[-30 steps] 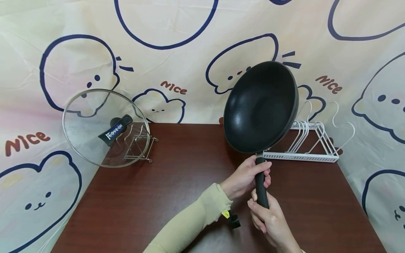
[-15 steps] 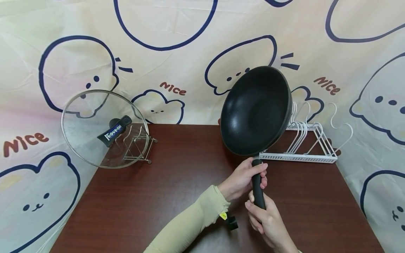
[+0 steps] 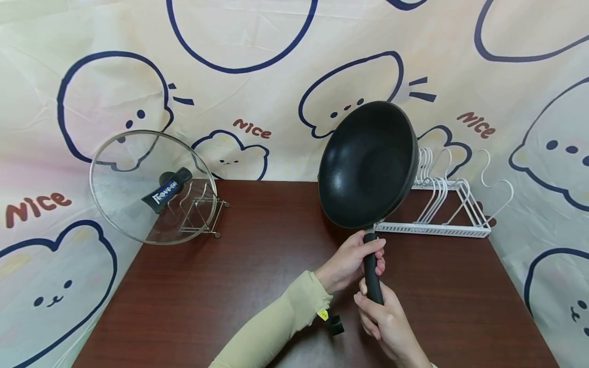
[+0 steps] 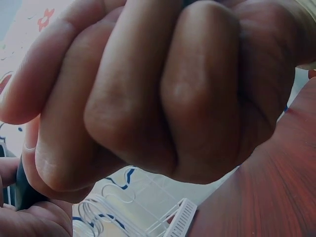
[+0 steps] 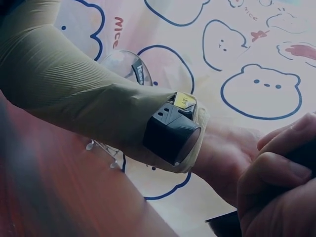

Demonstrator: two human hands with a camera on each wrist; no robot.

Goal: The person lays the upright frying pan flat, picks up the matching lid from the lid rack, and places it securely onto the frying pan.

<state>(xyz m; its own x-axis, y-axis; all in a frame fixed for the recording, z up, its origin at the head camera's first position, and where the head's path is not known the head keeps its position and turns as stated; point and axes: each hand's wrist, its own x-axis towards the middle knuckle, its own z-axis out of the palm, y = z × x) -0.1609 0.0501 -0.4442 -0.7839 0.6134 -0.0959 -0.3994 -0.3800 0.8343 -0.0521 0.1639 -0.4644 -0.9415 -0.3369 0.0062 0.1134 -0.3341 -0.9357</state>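
Note:
A black frying pan is held up over the table, its dark inside facing me and its handle pointing down toward me. My left hand grips the upper part of that handle, just below the pan body. Lower down, my right hand wraps round the handle's end. In the left wrist view the curled fingers of my left hand fill most of the picture. The right wrist view shows my right hand at the lower right corner, fingers bent round the black handle.
At the left a glass lid with a black knob stands tilted in a metal wire rack. A white rack with upright bars and curved hooks is at the back right, partly behind the pan. The brown table meets a cartoon-patterned cloth.
The pan has shifted slightly left and down, and both hands have moved with it, keeping their grip on the handle. The lid and the racks have stayed in place.

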